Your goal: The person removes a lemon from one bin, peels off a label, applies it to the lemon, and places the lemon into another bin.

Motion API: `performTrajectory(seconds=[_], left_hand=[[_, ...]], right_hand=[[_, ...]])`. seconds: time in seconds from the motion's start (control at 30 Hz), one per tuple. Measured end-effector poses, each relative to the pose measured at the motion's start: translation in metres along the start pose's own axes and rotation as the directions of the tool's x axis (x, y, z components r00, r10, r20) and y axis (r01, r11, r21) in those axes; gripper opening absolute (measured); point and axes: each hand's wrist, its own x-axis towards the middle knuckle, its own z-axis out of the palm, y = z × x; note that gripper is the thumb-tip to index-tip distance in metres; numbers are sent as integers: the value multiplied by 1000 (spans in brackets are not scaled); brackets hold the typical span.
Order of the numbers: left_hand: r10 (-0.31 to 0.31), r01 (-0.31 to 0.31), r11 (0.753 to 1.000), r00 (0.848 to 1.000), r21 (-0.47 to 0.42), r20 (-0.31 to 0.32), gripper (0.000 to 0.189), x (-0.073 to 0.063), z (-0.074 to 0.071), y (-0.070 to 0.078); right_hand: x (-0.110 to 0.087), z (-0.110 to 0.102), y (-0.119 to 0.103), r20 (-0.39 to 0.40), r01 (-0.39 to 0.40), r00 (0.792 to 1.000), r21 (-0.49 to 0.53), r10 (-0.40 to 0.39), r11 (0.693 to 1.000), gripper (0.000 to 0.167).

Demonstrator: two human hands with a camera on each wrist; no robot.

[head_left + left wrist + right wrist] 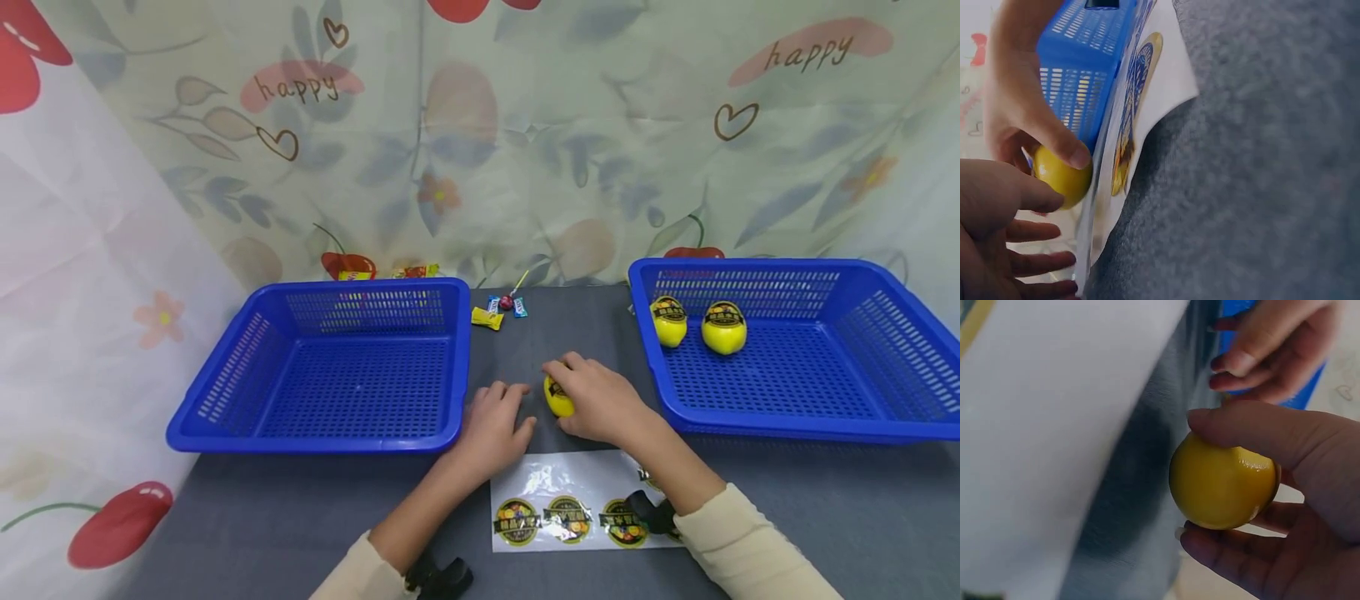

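My right hand (600, 402) grips a yellow lemon (557, 398) between thumb and fingers, over the grey table in the middle. A dark sticker shows on the lemon in the head view; the right wrist view shows a plain, glossy side of the same lemon (1222, 481). Just to the left, my left hand (491, 429) has its fingers spread and holds nothing. In the left wrist view its thumb tip appears close to the lemon (1063, 178); whether they touch I cannot tell. Below both hands lies a white sheet of round fruit stickers (555, 475), partly covered by the right wrist.
On the left stands a blue basket (318, 446) with nothing seen inside. The right blue basket (795, 425) holds two stickered lemons (724, 329). Between them, towards the back, lie small wrapped candies (487, 318) and a lollipop (507, 302). A patterned curtain (525, 167) hangs behind.
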Motion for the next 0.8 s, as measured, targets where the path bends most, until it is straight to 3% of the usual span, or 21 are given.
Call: performTrajectory(seconds=[0.27,0.4,0.6,0.8], left_hand=[[48,-48,995,999,93,2,32,-7,0,-5],[59,-61,993,998,98,17,31,-8,-2,-6],[71,-75,992,997,106,37,33,-9,-3,-5],[72,-77,991,996,111,49,34,-9,-4,-4]], right_hand=[[-5,-47,-3,-66,-23,997,101,29,995,75],[-10,-75,2,-79,-73,993,161,87,984,79],[-24,-109,23,-75,-156,981,218,176,963,80],[-43,-124,52,-77,-271,951,266,301,925,83]])
